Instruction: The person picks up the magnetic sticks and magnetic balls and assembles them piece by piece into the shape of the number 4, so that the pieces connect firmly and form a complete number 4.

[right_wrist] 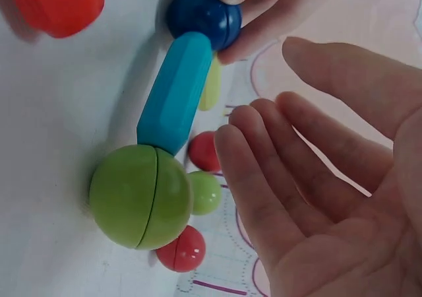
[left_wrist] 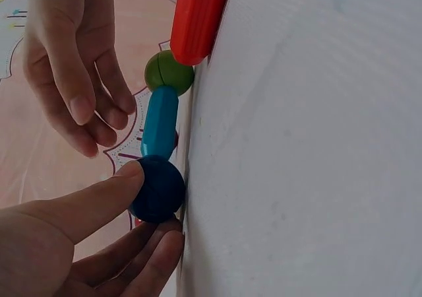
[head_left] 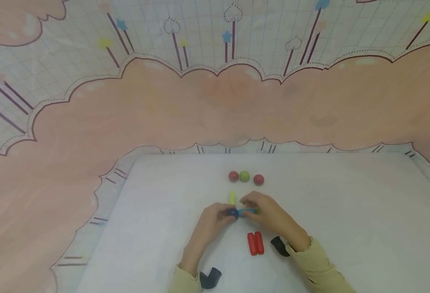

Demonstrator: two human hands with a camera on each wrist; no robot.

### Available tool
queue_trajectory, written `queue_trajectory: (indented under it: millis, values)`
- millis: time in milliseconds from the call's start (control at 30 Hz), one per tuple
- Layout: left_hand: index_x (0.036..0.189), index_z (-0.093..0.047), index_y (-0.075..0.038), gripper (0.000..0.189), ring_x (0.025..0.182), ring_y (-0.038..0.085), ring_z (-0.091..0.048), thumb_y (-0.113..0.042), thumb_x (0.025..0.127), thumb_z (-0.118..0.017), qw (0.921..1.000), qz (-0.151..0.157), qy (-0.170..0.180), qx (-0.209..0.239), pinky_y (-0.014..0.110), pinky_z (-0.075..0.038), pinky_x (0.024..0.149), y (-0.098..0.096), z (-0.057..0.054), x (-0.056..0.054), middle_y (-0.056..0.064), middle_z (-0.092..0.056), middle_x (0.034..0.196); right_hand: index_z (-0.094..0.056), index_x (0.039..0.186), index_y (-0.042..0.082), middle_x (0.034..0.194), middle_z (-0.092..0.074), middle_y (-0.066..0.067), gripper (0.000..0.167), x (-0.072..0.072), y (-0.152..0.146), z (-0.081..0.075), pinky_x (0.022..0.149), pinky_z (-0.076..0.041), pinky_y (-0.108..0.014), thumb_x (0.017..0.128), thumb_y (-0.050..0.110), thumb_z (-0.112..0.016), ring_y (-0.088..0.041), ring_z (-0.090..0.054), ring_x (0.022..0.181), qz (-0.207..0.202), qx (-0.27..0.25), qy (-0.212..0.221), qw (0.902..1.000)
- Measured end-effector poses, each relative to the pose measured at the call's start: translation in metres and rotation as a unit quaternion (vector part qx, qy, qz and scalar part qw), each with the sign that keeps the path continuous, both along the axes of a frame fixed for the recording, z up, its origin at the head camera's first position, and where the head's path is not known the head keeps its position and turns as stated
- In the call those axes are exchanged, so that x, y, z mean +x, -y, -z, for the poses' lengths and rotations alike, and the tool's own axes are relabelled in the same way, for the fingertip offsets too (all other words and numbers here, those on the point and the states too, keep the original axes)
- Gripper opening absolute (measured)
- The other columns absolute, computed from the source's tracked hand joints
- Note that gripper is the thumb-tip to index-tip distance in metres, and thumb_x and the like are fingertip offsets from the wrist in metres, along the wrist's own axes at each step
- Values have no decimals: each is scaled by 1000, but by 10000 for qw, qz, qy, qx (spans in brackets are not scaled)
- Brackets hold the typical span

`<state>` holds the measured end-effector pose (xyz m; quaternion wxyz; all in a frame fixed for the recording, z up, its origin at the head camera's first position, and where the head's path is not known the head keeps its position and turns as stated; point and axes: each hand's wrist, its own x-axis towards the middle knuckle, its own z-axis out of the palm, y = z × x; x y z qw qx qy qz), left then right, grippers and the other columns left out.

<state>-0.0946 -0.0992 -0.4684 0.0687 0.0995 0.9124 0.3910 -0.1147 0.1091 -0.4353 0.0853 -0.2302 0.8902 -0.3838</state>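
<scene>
Pinching: left grip (head_left: 210, 219), blue ball (left_wrist: 158, 190)
Rod (right_wrist: 175, 91): extends rightward from left grip
Right grip (head_left: 268, 209): released, beside green ball (right_wrist: 128, 197)

Dim, soft light, darkest in the left wrist view

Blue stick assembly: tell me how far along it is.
Done: the blue stick looks joined to the dark blue ball and a green ball. In hand: the left hand pinches the dark blue ball; the right hand holds nothing. Probably left: two red sticks and three balls lie unattached.
</scene>
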Motion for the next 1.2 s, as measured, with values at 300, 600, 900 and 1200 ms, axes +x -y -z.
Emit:
queue_trajectory:
  millis: [300, 600, 900, 1200]
  values:
    - [126, -67, -19, 33, 110, 17, -65, -26, 94, -67, 9999, -10, 41, 107, 36, -54, 93, 2, -3, 4, -1, -70, 116, -68, 113, 4, 107, -69, -5, 28, 15, -8, -2, 91, -56, -40, 86, 9, -76, -21, -65, 101, -387, -145, 134, 9991]
    - [126, -67, -17, 34, 110, 20, -65, -27, 93, -68, 10000, 17, -58, 27, 39, -54, 94, 2, -2, 4, 1, -70, 116, -68, 116, 6, 112, -67, -2, 33, 27, -15, 1, 97, -52, -42, 86, 16, -77, -19, -62, 106, -545, 123, 162, 9983]
    - [126, -66, -17, 35, 107, 19, -66, -28, 93, -68, 10000, -34, 40, -54, 39, -54, 92, 2, -1, 4, 1, -70, 115, -69, 112, 10, 105, -63, 5, 31, 35, -20, 3, 91, -54, -36, 85, 20, -79, -12, -59, 100, -643, 517, 256, 9963]
    - [126, -66, -17, 35, 106, 19, -66, -27, 93, -68, 10000, -37, 67, -14, 39, -54, 92, 2, -2, 4, 2, -70, 116, -68, 116, 6, 113, -68, 0, 39, 38, -26, 6, 96, -53, -42, 83, 24, -81, -16, -62, 106, -877, 632, 282, 9937]
